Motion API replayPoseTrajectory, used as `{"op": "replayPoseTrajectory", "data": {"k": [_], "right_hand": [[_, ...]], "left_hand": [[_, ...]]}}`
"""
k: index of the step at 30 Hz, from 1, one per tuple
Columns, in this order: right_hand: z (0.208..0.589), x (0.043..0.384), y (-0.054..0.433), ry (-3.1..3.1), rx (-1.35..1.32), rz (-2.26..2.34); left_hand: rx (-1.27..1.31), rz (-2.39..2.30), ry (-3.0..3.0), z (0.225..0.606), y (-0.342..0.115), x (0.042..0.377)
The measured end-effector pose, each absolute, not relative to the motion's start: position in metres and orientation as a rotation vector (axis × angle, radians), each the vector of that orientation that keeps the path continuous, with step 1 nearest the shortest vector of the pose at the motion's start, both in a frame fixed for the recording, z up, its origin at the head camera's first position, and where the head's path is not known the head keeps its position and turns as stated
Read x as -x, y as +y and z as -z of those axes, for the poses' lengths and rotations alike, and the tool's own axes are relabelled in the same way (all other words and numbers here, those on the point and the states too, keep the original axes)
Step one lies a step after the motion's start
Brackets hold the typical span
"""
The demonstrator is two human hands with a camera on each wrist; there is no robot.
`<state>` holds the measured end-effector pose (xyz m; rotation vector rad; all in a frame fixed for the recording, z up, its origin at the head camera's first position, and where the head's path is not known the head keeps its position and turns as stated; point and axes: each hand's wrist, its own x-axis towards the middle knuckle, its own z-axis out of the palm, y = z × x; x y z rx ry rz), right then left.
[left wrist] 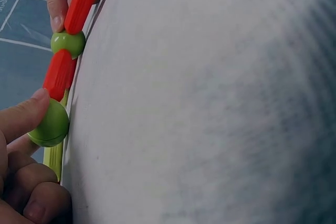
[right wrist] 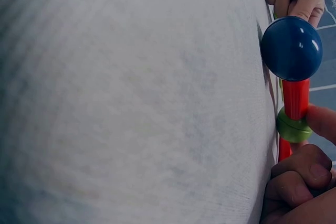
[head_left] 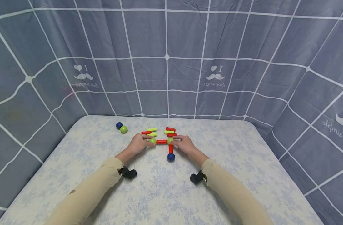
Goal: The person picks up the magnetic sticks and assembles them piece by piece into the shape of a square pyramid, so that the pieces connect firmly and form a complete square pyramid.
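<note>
My left hand [head_left: 137,144] pinches a green ball [left wrist: 51,123] between thumb and fingers. A red rod [head_left: 161,142] runs from that ball to a second green ball [head_left: 170,141], which my right hand [head_left: 185,145] grips with thumb and fingertips. Another red rod [right wrist: 296,99] leads from the second ball toward the near side and ends in a dark blue ball [head_left: 171,157]. Together these pieces form a bent chain lying low over the table. In both wrist views the fingers hide part of the green balls.
Just behind the hands lie loose rods in two groups: a red rod [head_left: 146,132] with yellow-green rods [head_left: 152,129] on the left, and red rods [head_left: 170,128] with a yellow-green rod [head_left: 168,132] on the right. A blue ball [head_left: 119,125] and green ball [head_left: 123,129] sit at the back left.
</note>
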<state>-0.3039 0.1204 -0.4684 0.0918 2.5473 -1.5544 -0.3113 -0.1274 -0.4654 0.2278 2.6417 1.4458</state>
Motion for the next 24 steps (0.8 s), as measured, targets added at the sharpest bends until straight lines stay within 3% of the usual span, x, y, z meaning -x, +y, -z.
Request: {"op": "replayPoseTrajectory", "data": {"k": [24], "right_hand": [[0.461,0.3048,0.1257,2.578,-0.029,1.451]], "left_hand": [[-0.228,-1.397,2.667,0.4642,-0.1214,0.3087]]}}
